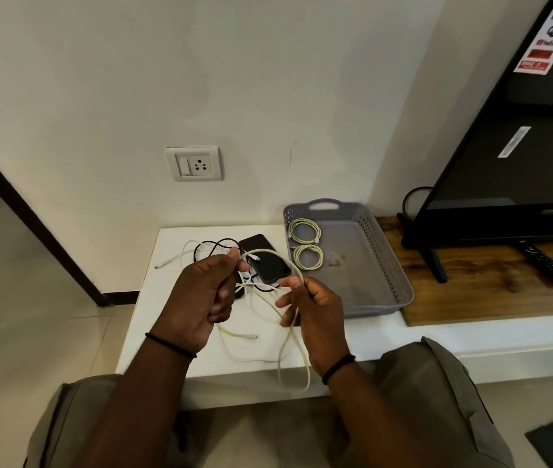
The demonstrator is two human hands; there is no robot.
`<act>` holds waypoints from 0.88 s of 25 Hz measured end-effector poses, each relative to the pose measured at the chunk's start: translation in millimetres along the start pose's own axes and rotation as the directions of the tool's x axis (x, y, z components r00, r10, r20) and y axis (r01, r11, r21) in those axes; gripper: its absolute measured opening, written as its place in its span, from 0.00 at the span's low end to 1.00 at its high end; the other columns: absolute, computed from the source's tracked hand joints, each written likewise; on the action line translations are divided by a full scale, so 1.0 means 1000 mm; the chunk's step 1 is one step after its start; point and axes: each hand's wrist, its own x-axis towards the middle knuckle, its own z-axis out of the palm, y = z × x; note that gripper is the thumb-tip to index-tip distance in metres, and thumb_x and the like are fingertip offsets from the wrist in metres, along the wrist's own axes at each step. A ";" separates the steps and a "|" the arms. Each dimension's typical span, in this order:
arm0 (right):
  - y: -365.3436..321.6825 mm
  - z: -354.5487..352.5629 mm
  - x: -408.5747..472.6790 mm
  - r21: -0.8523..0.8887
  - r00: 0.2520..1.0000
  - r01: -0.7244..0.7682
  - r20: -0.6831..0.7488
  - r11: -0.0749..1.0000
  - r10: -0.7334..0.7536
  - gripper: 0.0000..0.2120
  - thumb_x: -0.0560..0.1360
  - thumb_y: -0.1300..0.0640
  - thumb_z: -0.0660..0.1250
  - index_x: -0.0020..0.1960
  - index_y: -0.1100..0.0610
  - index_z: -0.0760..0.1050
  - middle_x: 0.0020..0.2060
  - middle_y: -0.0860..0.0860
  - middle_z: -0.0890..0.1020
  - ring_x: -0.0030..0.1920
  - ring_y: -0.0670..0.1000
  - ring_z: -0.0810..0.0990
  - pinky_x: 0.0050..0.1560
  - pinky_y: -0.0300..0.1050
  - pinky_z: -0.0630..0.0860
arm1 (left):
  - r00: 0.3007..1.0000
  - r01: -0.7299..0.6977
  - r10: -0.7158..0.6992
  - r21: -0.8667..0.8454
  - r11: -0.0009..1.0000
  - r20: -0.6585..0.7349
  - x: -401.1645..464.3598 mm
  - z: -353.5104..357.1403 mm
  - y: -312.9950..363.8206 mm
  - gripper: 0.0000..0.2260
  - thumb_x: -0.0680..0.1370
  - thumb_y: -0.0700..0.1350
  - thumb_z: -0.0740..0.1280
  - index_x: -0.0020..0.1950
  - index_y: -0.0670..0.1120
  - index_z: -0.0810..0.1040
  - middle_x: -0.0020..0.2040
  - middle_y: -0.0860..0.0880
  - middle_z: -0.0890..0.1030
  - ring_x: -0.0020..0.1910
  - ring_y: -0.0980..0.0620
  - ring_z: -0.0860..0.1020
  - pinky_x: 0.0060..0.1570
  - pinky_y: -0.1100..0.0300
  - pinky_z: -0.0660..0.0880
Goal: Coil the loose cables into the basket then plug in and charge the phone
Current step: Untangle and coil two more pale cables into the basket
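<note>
— Cables first: where were they?

— One pale white charging cable (pixel 270 261) was up in both hands above the white bench (pixel 167 298). The left hand (pixel 197 298) had its fingers (pixel 234 256) pinched round the cable near its plug end, and the right hand (pixel 315 310) had its fingers (pixel 290 282) curled loosely round the same cable, which arched between the hands and hung in a long loop past the bench's front edge.

— And the rest?

— Two coiled yellowish cables (pixel 304 231) lay side by side in the left part of the grey perforated plastic basket (pixel 390 265), which sat on the bench's right end. A black cable (pixel 207 248) and another white cable (pixel 170 261) lay tangled loose on the bench behind the left hand.

— The phone?

— The dark flat phone (pixel 265 265) lay on the bench between the tangle and the basket, just beside the basket. The white wall socket with its switch (pixel 194 162) was on the wall above the bench.
</note>
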 end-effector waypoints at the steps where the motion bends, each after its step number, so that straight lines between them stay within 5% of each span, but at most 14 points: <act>1: -0.001 -0.003 -0.001 0.027 0.999 -0.029 -0.023 0.999 0.029 0.11 0.79 0.53 0.64 0.51 0.59 0.80 0.31 0.55 0.82 0.26 0.47 0.73 0.26 0.39 0.69 | 0.996 0.063 -0.059 -0.055 0.996 0.069 -0.001 0.000 0.003 0.13 0.76 0.51 0.65 0.45 0.42 0.81 0.25 0.50 0.63 0.20 0.56 0.57 0.22 0.68 0.53; 3: -0.003 -0.008 0.005 0.023 0.992 -0.021 -0.124 1.000 0.024 0.09 0.79 0.53 0.65 0.48 0.59 0.77 0.28 0.55 0.81 0.24 0.45 0.72 0.25 0.38 0.64 | 0.964 0.156 -0.139 -0.061 0.986 0.226 -0.006 0.000 0.007 0.14 0.77 0.47 0.63 0.50 0.38 0.82 0.27 0.49 0.64 0.22 0.56 0.59 0.22 0.67 0.55; 8: -0.023 -0.020 0.025 -0.260 0.945 0.201 -0.202 0.944 -0.257 0.10 0.75 0.51 0.71 0.37 0.53 0.77 0.28 0.49 0.82 0.30 0.43 0.79 0.36 0.37 0.74 | 0.843 0.169 -0.252 0.210 0.963 0.476 -0.016 0.001 0.009 0.13 0.80 0.45 0.63 0.51 0.38 0.82 0.27 0.48 0.66 0.23 0.56 0.60 0.24 0.66 0.58; 13: -0.045 -0.027 0.043 -0.379 0.913 0.276 -0.184 0.884 -0.364 0.10 0.74 0.51 0.73 0.35 0.52 0.79 0.28 0.47 0.82 0.30 0.41 0.78 0.36 0.31 0.71 | 0.820 0.169 -0.254 0.207 0.964 0.513 -0.019 0.004 0.008 0.13 0.77 0.45 0.63 0.52 0.37 0.82 0.38 0.39 0.81 0.32 0.45 0.80 0.33 0.58 0.77; 17: -0.063 -0.019 0.055 -0.422 0.921 0.298 -0.108 0.856 -0.373 0.09 0.73 0.48 0.73 0.37 0.51 0.81 0.30 0.47 0.83 0.34 0.45 0.82 0.40 0.44 0.78 | 0.854 0.147 -0.264 0.277 0.949 0.449 -0.016 0.005 0.006 0.11 0.78 0.43 0.66 0.55 0.38 0.81 0.51 0.36 0.84 0.50 0.40 0.84 0.49 0.50 0.81; 22: -0.061 -0.004 0.057 -0.494 0.918 0.358 0.030 0.792 -0.396 0.09 0.72 0.46 0.72 0.41 0.51 0.84 0.32 0.44 0.83 0.36 0.45 0.81 0.41 0.48 0.79 | 0.925 0.009 -0.047 0.103 0.995 0.378 -0.017 0.015 0.004 0.11 0.75 0.41 0.63 0.51 0.39 0.84 0.41 0.38 0.84 0.41 0.42 0.84 0.42 0.54 0.81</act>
